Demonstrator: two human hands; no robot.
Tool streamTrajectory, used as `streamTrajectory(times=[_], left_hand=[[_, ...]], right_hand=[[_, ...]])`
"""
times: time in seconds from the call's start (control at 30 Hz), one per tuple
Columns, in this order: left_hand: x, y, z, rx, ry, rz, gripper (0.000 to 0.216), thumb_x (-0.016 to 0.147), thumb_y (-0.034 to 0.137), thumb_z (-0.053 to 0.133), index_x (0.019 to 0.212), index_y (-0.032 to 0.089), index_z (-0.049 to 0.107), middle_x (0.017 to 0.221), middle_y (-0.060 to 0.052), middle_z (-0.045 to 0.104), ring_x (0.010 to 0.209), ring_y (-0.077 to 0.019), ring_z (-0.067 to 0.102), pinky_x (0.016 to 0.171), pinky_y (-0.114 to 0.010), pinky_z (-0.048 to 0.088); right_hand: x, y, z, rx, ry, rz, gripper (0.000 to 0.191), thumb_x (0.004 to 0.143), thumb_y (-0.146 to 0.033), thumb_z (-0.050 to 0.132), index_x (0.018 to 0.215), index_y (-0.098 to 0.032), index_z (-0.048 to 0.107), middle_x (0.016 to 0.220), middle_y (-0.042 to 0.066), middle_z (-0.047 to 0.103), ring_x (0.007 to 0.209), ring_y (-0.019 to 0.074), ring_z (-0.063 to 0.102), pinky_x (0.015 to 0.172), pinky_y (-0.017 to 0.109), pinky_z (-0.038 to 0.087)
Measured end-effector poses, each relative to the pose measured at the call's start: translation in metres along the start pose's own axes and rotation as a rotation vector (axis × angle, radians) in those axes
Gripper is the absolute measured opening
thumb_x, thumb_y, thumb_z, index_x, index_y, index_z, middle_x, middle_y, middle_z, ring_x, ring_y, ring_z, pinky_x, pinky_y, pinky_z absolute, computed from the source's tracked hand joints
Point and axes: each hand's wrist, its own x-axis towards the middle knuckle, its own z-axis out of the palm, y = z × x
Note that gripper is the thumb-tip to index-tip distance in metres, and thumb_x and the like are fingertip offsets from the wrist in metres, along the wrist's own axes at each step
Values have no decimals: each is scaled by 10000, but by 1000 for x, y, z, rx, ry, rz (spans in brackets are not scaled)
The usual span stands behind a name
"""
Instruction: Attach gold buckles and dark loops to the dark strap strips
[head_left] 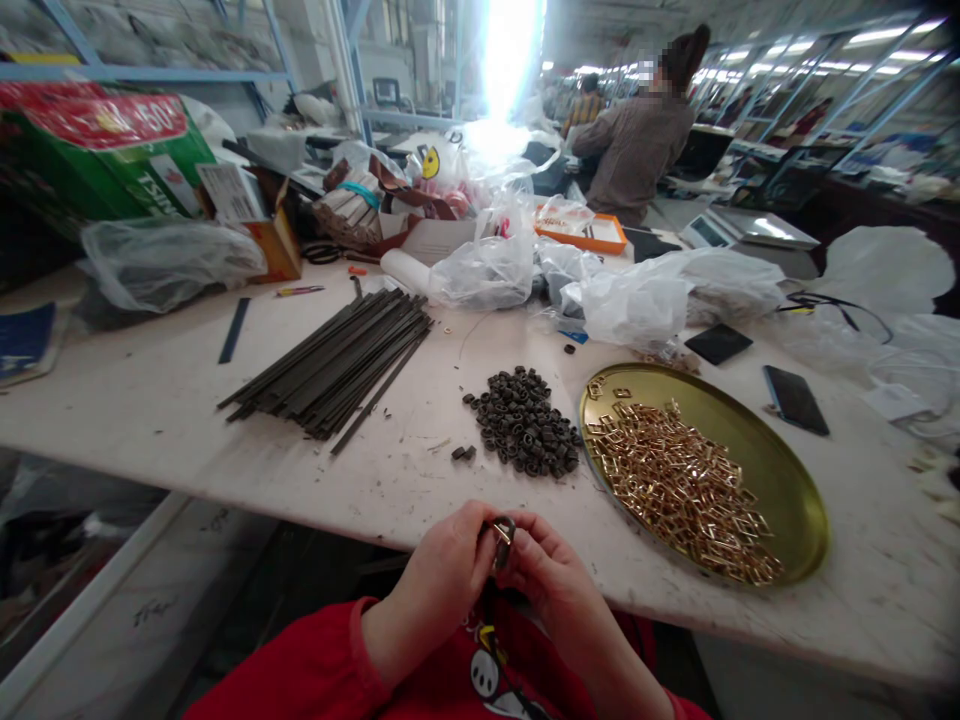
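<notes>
Smooth, shiny gold metal shows with a bent dark strip in a small piece (505, 533) at the near edge of the pale, scuffed surface (150, 400). The left hand (442, 562) and right hand (551, 565) pinch it, fingers drawn close. Its rounded end points roughly toward the far edge, long axis crossing the near edge; its tilt is unclear. Beyond lie flat, straight dark strips (330, 365), stubby dark loops (529, 425) and angular gold buckles (675, 490) on a round, glossy tray (806, 510) toward the right edge.

From here I can read a white 50 (163, 120) on the green pack (82, 170). I can't read its other letters (160, 190), or the scribbles (152, 612) on the white panel (191, 570).
</notes>
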Motion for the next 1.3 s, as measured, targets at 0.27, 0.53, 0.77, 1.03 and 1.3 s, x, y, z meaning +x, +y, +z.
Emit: streamTrajectory(times=[0.27,0.53,0.77,1.03,1.3], left_hand=[[-4,-1,-5,-187,-115,33,87,853,188,402,881,171,482,750,1,571,671,-132,519,612,-232,394],[-9,-3,-6,-409,-191,65,78,867,193,397,873,176,473,761,10,574,672,-112,505,628,-218,401],[-12,-4,0,-622,-217,28,128,898,289,390,852,181,442,728,18,560,609,-95,482,588,-216,387],[-11,-3,-8,-904,-358,-43,306,835,471,492,815,179,405,698,17,562,630,-105,544,559,-209,370],[-6,-3,-10,-846,-312,-129,332,793,473,554,783,173,413,634,49,521,520,-53,422,485,-170,307]], right_hand=[[0,-13,-15,-307,-35,7,280,673,-397,716,806,-177,604,701,-10,640,629,121,575,627,251,459],[-5,-21,-9,-715,-141,-167,239,825,-407,525,786,-178,584,648,-14,562,592,120,487,542,227,385],[-3,-17,-9,-614,-164,-92,311,828,-462,507,736,-167,537,556,-38,510,518,91,436,510,209,336],[4,-3,-9,-50,-268,192,323,774,-464,581,686,-159,523,508,-44,498,384,55,383,401,177,299],[1,-13,-11,-552,-109,-209,249,788,-381,589,987,-233,611,688,-9,604,607,132,521,561,236,394]])
